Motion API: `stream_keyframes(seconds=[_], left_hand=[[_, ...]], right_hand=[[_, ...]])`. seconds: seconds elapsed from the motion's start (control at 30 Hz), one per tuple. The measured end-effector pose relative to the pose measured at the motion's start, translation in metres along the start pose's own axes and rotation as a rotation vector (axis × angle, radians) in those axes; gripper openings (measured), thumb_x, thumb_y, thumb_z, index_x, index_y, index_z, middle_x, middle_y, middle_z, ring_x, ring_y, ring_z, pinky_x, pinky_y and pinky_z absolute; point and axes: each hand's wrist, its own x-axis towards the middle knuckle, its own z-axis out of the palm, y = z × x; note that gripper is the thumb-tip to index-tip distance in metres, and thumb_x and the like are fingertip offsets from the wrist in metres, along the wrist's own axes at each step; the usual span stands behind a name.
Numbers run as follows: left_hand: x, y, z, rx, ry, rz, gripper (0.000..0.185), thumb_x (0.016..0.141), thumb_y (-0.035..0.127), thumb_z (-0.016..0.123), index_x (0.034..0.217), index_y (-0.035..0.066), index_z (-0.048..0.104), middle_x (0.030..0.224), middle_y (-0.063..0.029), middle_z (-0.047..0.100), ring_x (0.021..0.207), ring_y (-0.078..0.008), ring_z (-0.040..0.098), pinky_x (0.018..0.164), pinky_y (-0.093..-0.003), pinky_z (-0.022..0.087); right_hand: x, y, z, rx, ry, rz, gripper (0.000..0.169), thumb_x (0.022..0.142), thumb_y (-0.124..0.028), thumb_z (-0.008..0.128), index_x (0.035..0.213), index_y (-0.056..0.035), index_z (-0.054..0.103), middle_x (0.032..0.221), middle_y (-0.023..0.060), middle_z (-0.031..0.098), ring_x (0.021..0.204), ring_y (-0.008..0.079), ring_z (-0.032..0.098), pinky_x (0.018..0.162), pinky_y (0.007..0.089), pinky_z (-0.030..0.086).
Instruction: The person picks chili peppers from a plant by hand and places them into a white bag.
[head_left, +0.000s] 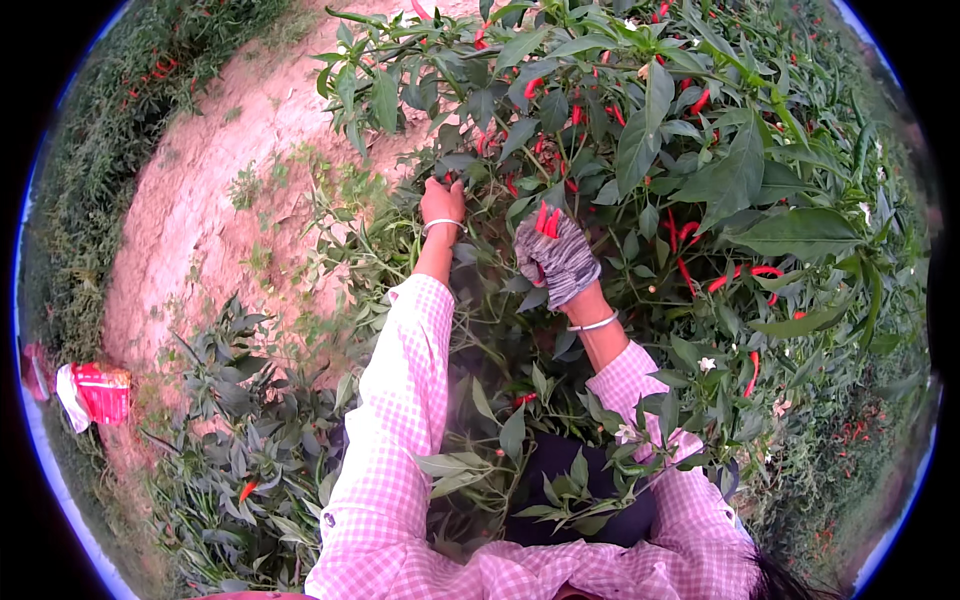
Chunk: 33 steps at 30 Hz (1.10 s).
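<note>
My left hand is bare, with a bangle at the wrist. It reaches into the left side of a chili pepper plant, its fingertips among leaves beside a bit of red pepper. Leaves partly hide those fingers, so their grip is unclear. To the right, my right hand wears a grey mottled knit glove and is closed around several red chili peppers. Their red ends stick out at the top of the glove, and more red shows at its left side. Ripe red chilies hang on the plant to the right.
Leafy chili branches rise in front of my body and over my right sleeve. Bare pale soil runs along the left. A red and white sack stands at far left. Another crop row lies beyond the soil.
</note>
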Motion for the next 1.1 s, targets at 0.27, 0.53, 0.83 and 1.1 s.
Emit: stream_keyframes(seconds=[0.27,0.53,0.83,1.1], left_hand=[[-0.036,-0.011,-0.023,-0.294,0.059,0.080,0.019,0.075,0.015,0.058,0.085,0.000,0.057,0.067,-0.0071,0.058,0.060,-0.0114,0.054,0.058,-0.0238,0.043],[-0.093,0.004,-0.067,-0.167,0.078,0.796,0.029,0.062,0.000,0.058,0.090,0.005,0.053,0.075,-0.0114,0.056,0.064,-0.0270,0.054,0.056,-0.0331,0.044],[-0.093,0.019,-0.059,-0.375,0.010,0.354,0.012,0.072,0.009,0.060,0.080,0.003,0.054,0.062,-0.0097,0.055,0.052,-0.0181,0.052,0.049,-0.0276,0.041],[-0.068,-0.037,-0.059,-0.712,-0.063,-0.025,0.010,0.081,0.010,0.052,0.077,0.000,0.051,0.064,-0.0033,0.056,0.053,-0.0077,0.051,0.050,-0.0213,0.042]], right_hand=[[0.015,0.005,0.018,-1.138,-0.017,-0.205,0.030,0.077,-0.030,0.055,0.091,-0.0038,0.052,0.086,0.0124,0.054,0.074,0.0263,0.053,0.066,0.0345,0.044],[0.019,-0.009,0.042,-0.902,0.108,-0.383,0.037,0.071,-0.023,0.061,0.100,-0.0010,0.053,0.090,0.0155,0.057,0.081,0.0269,0.056,0.072,0.0321,0.044],[-0.006,-0.002,0.047,-1.476,-0.025,-0.882,0.017,0.069,-0.016,0.054,0.085,-0.0083,0.055,0.079,0.0101,0.055,0.068,0.0262,0.053,0.059,0.0353,0.043],[0.040,0.044,-0.023,-0.631,0.262,-0.098,0.019,0.079,-0.021,0.055,0.081,-0.0022,0.050,0.061,0.0063,0.055,0.054,0.0167,0.052,0.050,0.0307,0.041]])
